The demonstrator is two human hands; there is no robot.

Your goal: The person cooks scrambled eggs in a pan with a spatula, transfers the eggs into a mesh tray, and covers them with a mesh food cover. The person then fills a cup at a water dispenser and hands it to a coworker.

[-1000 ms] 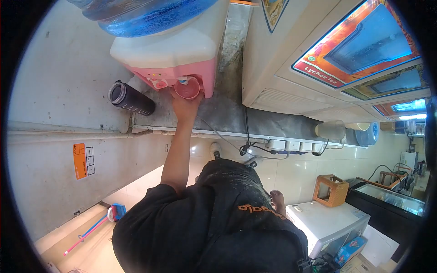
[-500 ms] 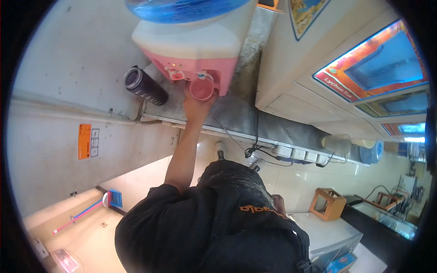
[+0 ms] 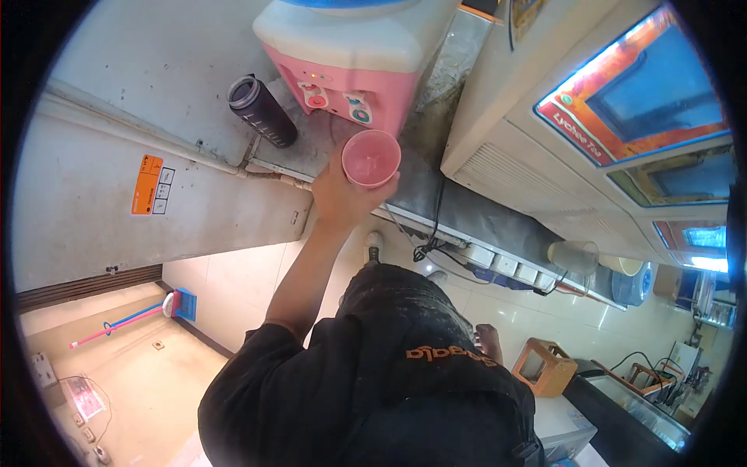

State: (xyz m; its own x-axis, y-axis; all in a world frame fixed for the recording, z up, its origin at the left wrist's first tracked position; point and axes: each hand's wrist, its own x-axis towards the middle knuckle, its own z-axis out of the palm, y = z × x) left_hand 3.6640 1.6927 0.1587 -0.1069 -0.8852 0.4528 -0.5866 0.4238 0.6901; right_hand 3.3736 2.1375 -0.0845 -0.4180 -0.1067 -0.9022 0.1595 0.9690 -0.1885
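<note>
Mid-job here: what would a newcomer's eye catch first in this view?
Probably the pink cup, held by the left hand in front of the pink-and-white dispenser. Next, the glowing "Lychee Tea" panel at upper right, then the dark bottle left of the dispenser.

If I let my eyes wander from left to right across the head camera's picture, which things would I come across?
Orange sticker → dark bottle → pink cup held in the left hand → right hand → translucent container → blue container.
</note>
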